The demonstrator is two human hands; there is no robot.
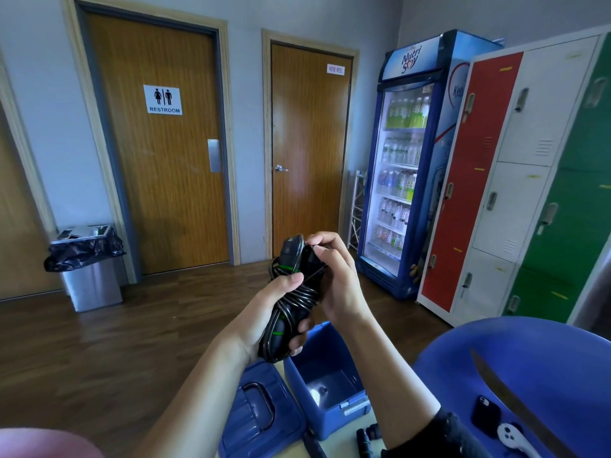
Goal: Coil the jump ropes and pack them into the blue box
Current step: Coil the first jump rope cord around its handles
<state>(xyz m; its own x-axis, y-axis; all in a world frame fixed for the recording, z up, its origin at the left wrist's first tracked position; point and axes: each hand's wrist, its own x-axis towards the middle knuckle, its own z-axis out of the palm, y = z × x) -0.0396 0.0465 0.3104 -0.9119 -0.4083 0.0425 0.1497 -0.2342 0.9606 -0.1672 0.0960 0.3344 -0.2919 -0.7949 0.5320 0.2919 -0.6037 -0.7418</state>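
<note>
Black jump rope (300,296) looked light and springy; left hand (264,307) clasped its wrapped middle, right hand (340,281) pinched the handle tops.

Black jump rope (291,302) with green bands, coiled tight round its handles, upright within the fingers (288,281); open blue box (328,343) just below them.

Shared lobby of a public facility: restroom door (158,143), drinks fridge (406,166), coloured lockers (515,180), lined bin (92,279).
</note>
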